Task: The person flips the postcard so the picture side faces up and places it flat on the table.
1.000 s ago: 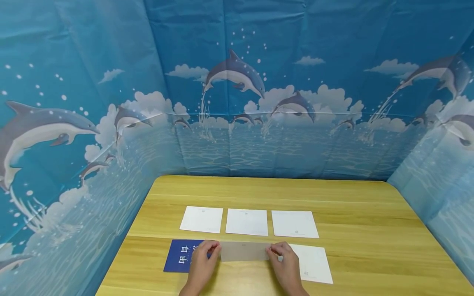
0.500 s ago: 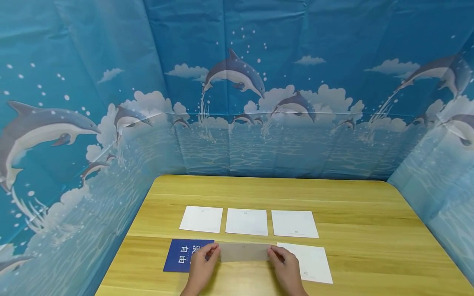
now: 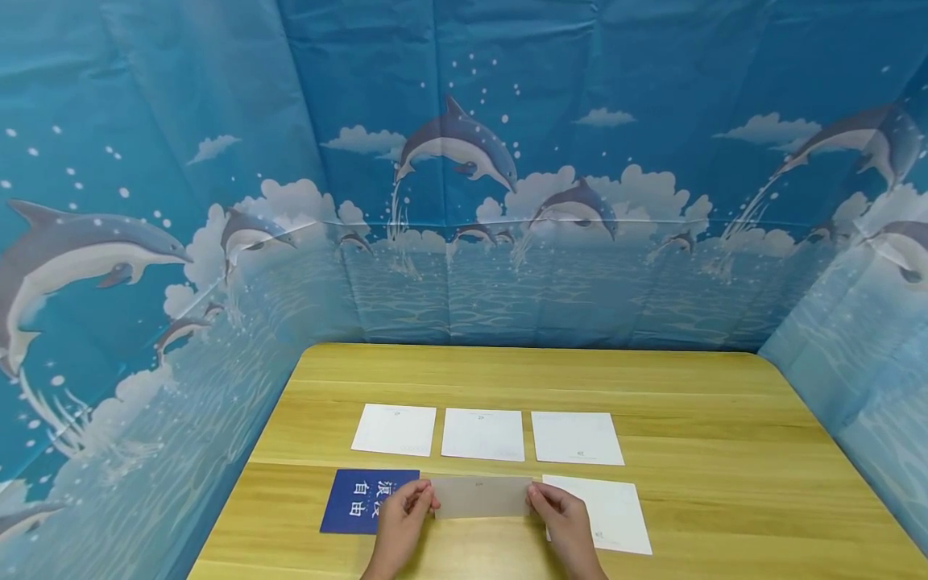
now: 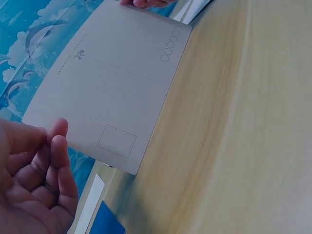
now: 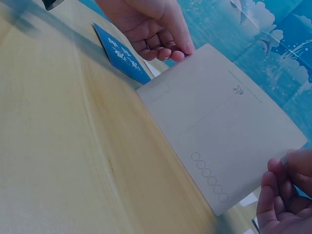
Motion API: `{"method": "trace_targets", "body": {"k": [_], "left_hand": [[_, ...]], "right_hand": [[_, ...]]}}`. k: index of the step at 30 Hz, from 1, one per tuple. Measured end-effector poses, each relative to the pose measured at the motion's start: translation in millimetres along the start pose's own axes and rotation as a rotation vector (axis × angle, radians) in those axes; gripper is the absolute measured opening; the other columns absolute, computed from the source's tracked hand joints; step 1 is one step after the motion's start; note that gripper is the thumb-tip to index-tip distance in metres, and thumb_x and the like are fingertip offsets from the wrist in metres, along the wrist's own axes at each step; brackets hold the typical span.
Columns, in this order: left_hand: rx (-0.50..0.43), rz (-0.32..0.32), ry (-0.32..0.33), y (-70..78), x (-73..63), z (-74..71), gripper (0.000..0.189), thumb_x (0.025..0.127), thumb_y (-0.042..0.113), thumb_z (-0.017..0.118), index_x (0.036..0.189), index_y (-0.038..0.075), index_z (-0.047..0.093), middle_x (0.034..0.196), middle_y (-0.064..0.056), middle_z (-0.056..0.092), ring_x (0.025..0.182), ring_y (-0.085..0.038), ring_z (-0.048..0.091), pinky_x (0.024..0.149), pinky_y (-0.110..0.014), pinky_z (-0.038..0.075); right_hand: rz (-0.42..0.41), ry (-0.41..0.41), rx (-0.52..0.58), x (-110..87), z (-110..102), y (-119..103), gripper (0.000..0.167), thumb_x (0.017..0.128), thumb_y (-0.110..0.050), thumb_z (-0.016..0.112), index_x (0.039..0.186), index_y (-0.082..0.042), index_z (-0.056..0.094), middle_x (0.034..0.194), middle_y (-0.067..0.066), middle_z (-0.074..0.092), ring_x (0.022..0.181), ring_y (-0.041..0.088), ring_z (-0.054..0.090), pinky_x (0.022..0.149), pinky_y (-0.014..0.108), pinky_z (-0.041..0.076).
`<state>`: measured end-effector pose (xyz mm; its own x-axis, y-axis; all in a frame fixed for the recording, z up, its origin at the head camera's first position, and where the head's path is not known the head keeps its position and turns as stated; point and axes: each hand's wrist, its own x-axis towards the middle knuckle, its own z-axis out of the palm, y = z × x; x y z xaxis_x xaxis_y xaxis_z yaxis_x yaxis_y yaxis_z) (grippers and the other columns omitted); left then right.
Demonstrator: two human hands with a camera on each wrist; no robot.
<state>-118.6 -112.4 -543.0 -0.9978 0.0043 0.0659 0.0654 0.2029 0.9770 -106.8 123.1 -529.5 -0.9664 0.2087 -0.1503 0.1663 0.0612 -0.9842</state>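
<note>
A postcard (image 3: pixel 482 498) is held up between both hands, tilted, its printed back toward me. That back (image 4: pixel 112 83) bears a stamp box, a dashed line and a row of small circles. My left hand (image 3: pixel 403 515) pinches one short edge between thumb and fingers. At the opposite edge, my right hand (image 3: pixel 567 517) pinches it the same way. In the right wrist view the postcard (image 5: pixel 219 126) hangs over the table with its lower edge near the wood. A blue card with white characters (image 3: pixel 355 501) lies left, partly behind my left hand.
Three white postcards lie in a row farther back: left (image 3: pixel 395 429), middle (image 3: pixel 482 435) and right (image 3: pixel 577 439). Another white postcard (image 3: pixel 616 515) lies partly behind my right hand. The wooden table (image 3: pixel 725 451) meets a blue dolphin-print curtain (image 3: pixel 507 290) at its back and sides.
The held postcard and both hands have shifted slightly right and toward me, and more of the blue card's characters show. The cards on the table have stayed put.
</note>
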Motion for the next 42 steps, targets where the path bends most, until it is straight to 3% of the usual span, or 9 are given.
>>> {"method": "trace_targets", "body": {"k": [9,18,25,30,37,42], "left_hand": [[-0.047,0.001,0.002,1.3,-3.2,-1.0,0.016,0.091,0.007,0.054,0.094,-0.006,0.062,0.074,-0.008,0.064,0.069,-0.019,0.06,0.067,-0.028,0.05],[-0.118,-0.057,-0.019,27.2,-13.5,-3.7,0.015,0.09,-0.001,0.052,0.093,-0.013,0.061,0.076,-0.017,0.064,0.069,-0.019,0.061,0.068,-0.028,0.05],[-0.164,-0.087,-0.048,10.6,-15.7,-2.3,0.015,0.088,-0.001,0.053,0.091,-0.012,0.063,0.078,-0.017,0.065,0.067,-0.015,0.061,0.067,-0.027,0.051],[-0.178,-0.132,-0.063,7.2,-17.6,-3.2,0.017,0.086,-0.002,0.053,0.088,-0.014,0.064,0.078,-0.019,0.065,0.062,-0.016,0.06,0.062,-0.028,0.051],[-0.033,-0.171,-0.022,7.5,-19.5,-1.9,0.015,0.084,0.003,0.057,0.083,-0.007,0.069,0.077,-0.012,0.066,0.058,-0.014,0.057,0.056,-0.024,0.047],[0.134,-0.132,0.018,7.2,-21.7,2.8,0.01,0.08,0.005,0.062,0.078,0.001,0.07,0.079,-0.005,0.066,0.06,-0.011,0.054,0.054,-0.022,0.044]], "right_hand": [[0.036,-0.015,0.045,-3.4,-1.1,-0.5,0.027,0.091,-0.009,0.055,0.1,0.016,0.06,0.084,0.012,0.065,0.075,0.009,0.06,0.072,0.023,0.05],[0.027,-0.021,0.098,-7.7,-6.0,1.7,0.027,0.092,-0.009,0.054,0.087,0.016,0.062,0.075,0.01,0.064,0.069,0.008,0.06,0.068,0.022,0.05],[0.059,-0.041,0.078,-12.7,-12.9,2.3,0.024,0.089,-0.009,0.058,0.084,0.014,0.065,0.071,0.01,0.065,0.062,0.01,0.058,0.06,0.023,0.05],[0.058,-0.054,0.009,-16.2,-14.5,4.6,0.024,0.087,-0.01,0.061,0.083,0.012,0.067,0.067,0.007,0.064,0.055,0.009,0.052,0.053,0.021,0.046],[0.029,-0.037,-0.158,-18.4,-12.4,8.3,0.021,0.083,-0.014,0.065,0.074,0.004,0.07,0.057,0.003,0.056,0.051,0.009,0.045,0.046,0.019,0.036],[0.002,-0.024,-0.297,-17.3,-9.2,8.9,0.02,0.083,-0.017,0.065,0.073,-0.002,0.071,0.06,0.002,0.059,0.05,0.011,0.045,0.044,0.021,0.034]]}}
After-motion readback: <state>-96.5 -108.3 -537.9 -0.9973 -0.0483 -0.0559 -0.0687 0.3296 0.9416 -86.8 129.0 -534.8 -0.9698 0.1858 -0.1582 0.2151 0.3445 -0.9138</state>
